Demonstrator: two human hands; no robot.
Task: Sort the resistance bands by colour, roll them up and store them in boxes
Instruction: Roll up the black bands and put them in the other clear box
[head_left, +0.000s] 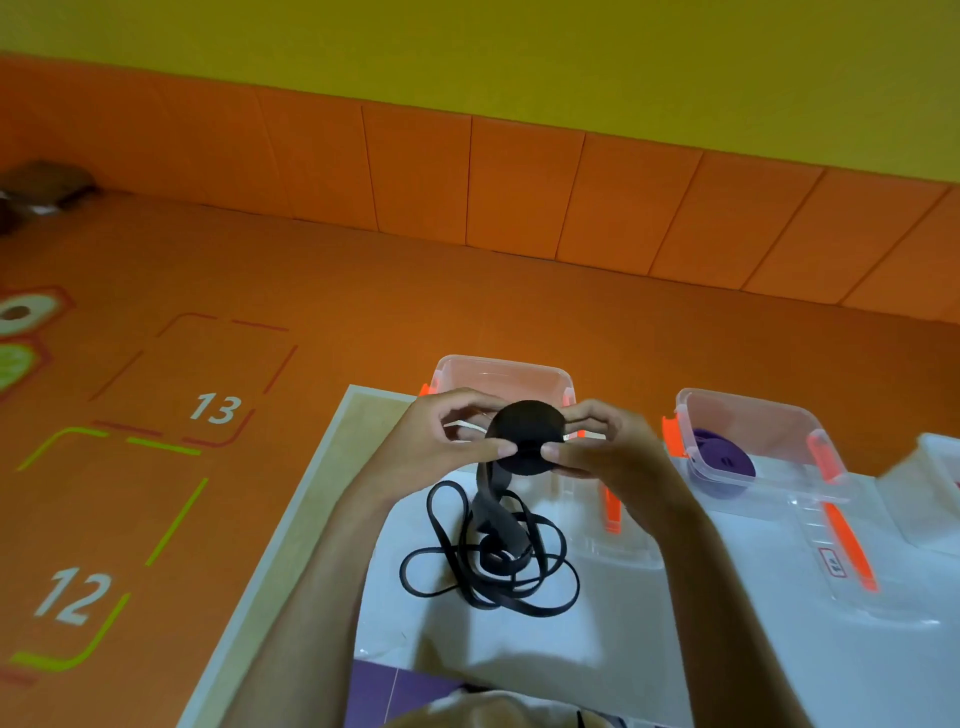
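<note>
Nearest us, at six o'clock, a purple sheet (374, 696) lies at the edge of the white worktop (675, 649). Just beyond it we see the loose end of the black resistance band (488, 514), heaped in tangled loops on the worktop, with one strap rising to twelve o'clock into the black roll (524, 431).

Both hands hold that roll up above the worktop. The left hand (441, 441) pinches its nine o'clock edge between thumb and curled fingers. The right hand (613, 452) grips the three o'clock edge the same way, thumb on the near face.

The roll and hands hide much of a clear box (498, 371) with orange clips directly behind them, so we cannot tell what it holds. Its lid (623, 540) lies flat at four o'clock from the roll. At three o'clock stands a second clear box (753, 415) with a purple roll (724, 460) inside and a lid (831, 582) lying in front of it. A third, blurred box (943, 467) touches the right edge.

Past the worktop, from nine to eleven o'clock, the orange floor (311, 312) carries the numbers 12 (72, 595) and 13 (215, 408). Farthest away are orange wall padding (519, 182) and a yellow wall (519, 41).
</note>
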